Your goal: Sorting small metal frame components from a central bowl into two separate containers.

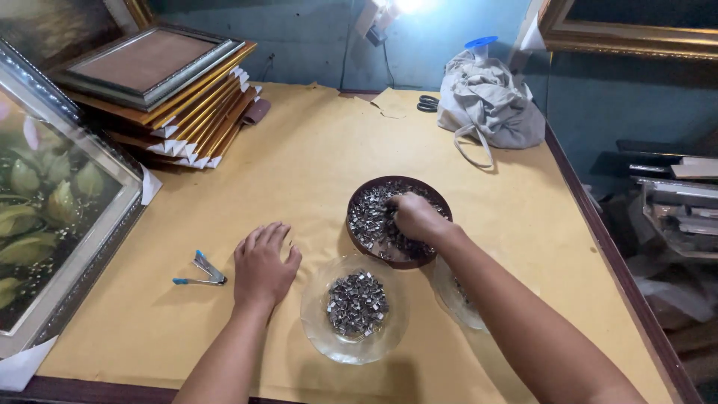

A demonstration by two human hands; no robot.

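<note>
Nearest us, a clear glass dish (354,308) holds a heap of small metal clips (357,302). Just left of it, our left hand (263,266) lies flat and open on the paper-covered worktop (314,157), near a blue-handled tool (200,272). Beyond, our right hand (416,218) curls closed into the clips filling a brown bowl (374,187). Stacked picture frames (176,93) sit far left.

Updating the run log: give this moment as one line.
right hand: in brown bowl of metal clips | left hand: flat on table | glass dish: clips

Shiny metal clips (357,303), clear glass dish (318,333)
</note>
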